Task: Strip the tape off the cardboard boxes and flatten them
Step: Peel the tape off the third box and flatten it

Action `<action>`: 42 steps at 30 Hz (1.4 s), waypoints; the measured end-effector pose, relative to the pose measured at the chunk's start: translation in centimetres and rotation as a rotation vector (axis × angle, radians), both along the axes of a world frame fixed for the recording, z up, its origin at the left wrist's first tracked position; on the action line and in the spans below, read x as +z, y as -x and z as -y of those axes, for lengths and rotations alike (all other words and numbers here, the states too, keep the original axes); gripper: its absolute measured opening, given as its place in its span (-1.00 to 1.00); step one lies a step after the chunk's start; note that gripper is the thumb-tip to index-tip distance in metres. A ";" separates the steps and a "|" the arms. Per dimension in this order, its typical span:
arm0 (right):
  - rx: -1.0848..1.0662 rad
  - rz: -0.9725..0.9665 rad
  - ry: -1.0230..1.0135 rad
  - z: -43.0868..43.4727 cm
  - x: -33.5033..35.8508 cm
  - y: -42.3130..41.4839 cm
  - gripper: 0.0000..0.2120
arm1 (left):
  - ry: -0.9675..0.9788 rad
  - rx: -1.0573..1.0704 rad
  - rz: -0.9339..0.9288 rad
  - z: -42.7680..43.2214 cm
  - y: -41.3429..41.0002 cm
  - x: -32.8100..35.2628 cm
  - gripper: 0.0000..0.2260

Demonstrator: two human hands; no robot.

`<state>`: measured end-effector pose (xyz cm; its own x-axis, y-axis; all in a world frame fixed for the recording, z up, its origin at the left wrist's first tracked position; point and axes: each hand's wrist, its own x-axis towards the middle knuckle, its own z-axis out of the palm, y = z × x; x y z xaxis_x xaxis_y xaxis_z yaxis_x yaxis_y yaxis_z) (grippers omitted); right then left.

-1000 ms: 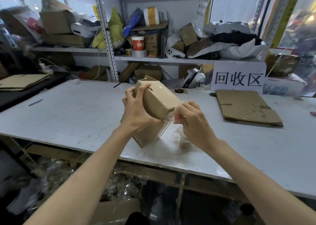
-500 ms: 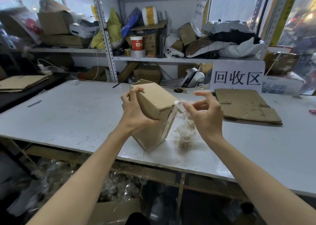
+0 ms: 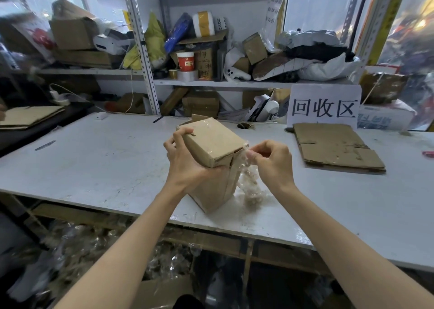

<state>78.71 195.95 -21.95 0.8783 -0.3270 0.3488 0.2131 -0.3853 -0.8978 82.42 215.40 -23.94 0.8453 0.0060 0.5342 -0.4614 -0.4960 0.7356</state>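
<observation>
A small brown cardboard box (image 3: pixel 215 144) stands tilted on the white table (image 3: pixel 94 163), near its front edge. My left hand (image 3: pixel 185 160) grips the box's left side, fingers over the top edge. My right hand (image 3: pixel 270 160) pinches clear tape (image 3: pixel 246 168) at the box's right upper corner. A crumpled strand of peeled tape (image 3: pixel 252 191) hangs from there down to the table beside the box.
A flattened cardboard sheet (image 3: pixel 333 146) lies at the right under a white sign (image 3: pixel 325 108). More flat cardboard (image 3: pixel 28 116) rests on a dark surface at the left. Cluttered shelves (image 3: pixel 211 82) run behind the table. Clear tape scraps (image 3: pixel 94 250) pile below the table.
My right hand pulled tape away to the right of the box, then came back to the box's right upper corner and pinches there. The box has tilted slightly.
</observation>
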 end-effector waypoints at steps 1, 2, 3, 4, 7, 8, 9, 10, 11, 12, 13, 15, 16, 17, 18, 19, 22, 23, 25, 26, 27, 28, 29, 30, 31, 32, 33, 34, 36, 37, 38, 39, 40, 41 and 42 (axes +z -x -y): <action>0.008 -0.008 -0.019 0.1 0.0 -0.1 -0.89 | 0.014 0.002 -0.011 -0.1 -0.1 -0.2 -0.11; 0.013 -0.016 -0.034 0.2 0.0 -0.1 -0.89 | 0.031 0.005 -0.023 -0.2 -0.2 -0.4 -0.11; 0.018 -0.023 -0.049 0.1 -0.1 -0.2 -0.88 | 0.049 0.007 -0.033 -0.2 -0.3 -0.6 -0.11; 0.023 -0.032 -0.068 0.2 -0.1 -0.3 -0.88 | 0.068 0.009 -0.043 -0.3 -0.4 -0.8 -0.11; 0.038 -0.058 -0.126 0.3 -0.5 -0.5 -0.92 | 0.119 0.011 -0.076 -0.7 -0.6 -1.3 -0.11; 0.044 -0.072 -0.145 0.3 -0.6 -0.6 -0.93 | 0.133 0.012 -0.084 -0.8 -0.6 -1.4 -0.11; 0.047 -0.089 -0.168 0.3 -0.7 -0.7 -0.93 | 0.146 0.014 -0.091 -0.9 -0.6 -1.5 -0.11; 0.053 -0.113 -0.196 0.4 -0.7 -0.8 -0.92 | 0.159 0.016 -0.097 -0.9 -0.7 -1.5 -0.11; 0.068 -0.146 -0.230 0.5 -0.6 -0.8 -0.91 | 0.170 0.018 -0.100 -1.0 -0.7 -1.5 -0.11; 0.094 -0.184 -0.270 0.8 -0.4 -0.9 -0.90 | 0.176 0.018 -0.097 -1.0 -0.7 -1.5 -0.12; 0.118 -0.220 -0.304 1.1 -0.1 -0.9 -0.91 | 0.173 0.013 -0.094 -0.9 -0.7 -1.5 -0.12; 0.099 -0.225 -0.301 1.9 0.6 -0.9 -0.74 | 0.147 -0.003 -0.090 -1.0 -0.7 -1.4 -0.11; 0.082 -0.187 -0.278 2.2 1.1 -0.8 -0.62 | 0.134 -0.017 -0.089 -0.9 -0.6 -1.4 -0.10; 0.106 -0.141 -0.265 2.2 1.5 -0.6 -0.53 | 0.126 -0.030 -0.082 -0.8 -0.6 -1.3 -0.09; 0.177 -0.105 -0.269 2.1 1.8 -0.5 -0.49 | 0.116 -0.037 -0.070 -0.6 -0.6 -1.2 -0.09; 0.263 -0.088 -0.289 1.8 1.8 -0.3 -0.50 | 0.105 -0.041 -0.059 -0.5 -0.6 -1.2 -0.09; 0.295 -0.086 -0.305 1.0 1.4 -0.5 -0.70 | 0.094 -0.046 -0.048 -0.5 -0.6 -1.1 -0.09; 0.237 -0.072 -0.238 0.9 1.2 -0.8 -0.79 | 0.093 -0.047 -0.050 -0.6 -0.6 -1.2 -0.09; 0.161 -0.025 -0.088 0.7 0.8 -1.1 -0.89 | 0.090 -0.051 -0.053 -0.9 -0.5 -1.4 -0.10; 0.156 0.005 -0.041 0.6 0.7 -1.2 -0.91 | 0.095 -0.054 -0.055 -1.0 -0.4 -1.4 -0.10; 0.156 0.036 -0.002 0.5 0.5 -1.4 -0.91 | 0.104 -0.056 -0.057 -1.0 -0.4 -1.4 -0.10; 0.149 0.060 0.036 0.6 0.5 -1.5 -0.91 | 0.111 -0.054 -0.059 -1.0 -0.3 -1.5 -0.09; 0.132 0.075 0.070 0.6 0.4 -1.5 -0.92 | 0.118 -0.050 -0.064 -1.0 -0.4 -1.5 -0.10; 0.111 0.087 0.100 0.6 0.2 -1.5 -0.93 | 0.127 -0.047 -0.070 -1.0 -0.4 -1.5 -0.10; 0.087 0.099 0.121 0.6 0.0 -1.5 -0.94 | 0.142 -0.041 -0.080 -1.0 -0.5 -1.5 -0.10; 0.061 0.106 0.136 0.6 -0.3 -1.5 -0.95 | 0.166 -0.029 -0.099 -1.0 -0.6 -1.5 -0.10; 0.039 0.106 0.146 0.6 -0.6 -1.4 -0.96 | 0.200 -0.013 -0.126 -1.0 -0.7 -1.4 -0.09; 0.024 0.103 0.151 0.5 -0.9 -1.3 -0.97 | 0.231 0.003 -0.152 -1.0 -0.7 -1.3 -0.08; 0.018 0.124 0.163 0.4 -1.3 -1.0 -0.97 | 0.258 0.027 -0.186 -0.8 -0.9 -0.9 -0.06; 0.020 0.158 0.183 0.5 -1.3 -0.8 -0.97 | 0.267 0.043 -0.202 -0.7 -1.2 -0.6 -0.06; 0.029 0.202 0.218 0.7 -1.4 -0.6 -0.96 | 0.290 0.073 -0.221 -0.7 -1.5 -0.4 -0.07; 0.046 0.241 0.253 0.9 -1.6 -0.4 -0.94 | 0.332 0.119 -0.243 -0.9 -1.9 -0.1 -0.08; 0.056 0.258 0.271 1.3 -1.8 -0.1 -0.91 | 0.376 0.168 -0.266 -1.2 -2.2 0.2 -0.10; 0.067 0.247 0.271 1.8 -2.0 0.1 -0.89 | 0.395 0.203 -0.284 -1.5 -2.6 0.4 -0.12; 0.079 0.212 0.266 2.3 -2.1 0.3 -0.88 | 0.371 0.214 -0.296 -1.8 -2.8 0.5 -0.13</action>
<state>78.45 193.64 -24.06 0.7961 -0.1342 0.5901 0.4225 -0.5749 -0.7007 85.22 217.15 -23.44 0.9192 0.3385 0.2012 -0.1235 -0.2373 0.9636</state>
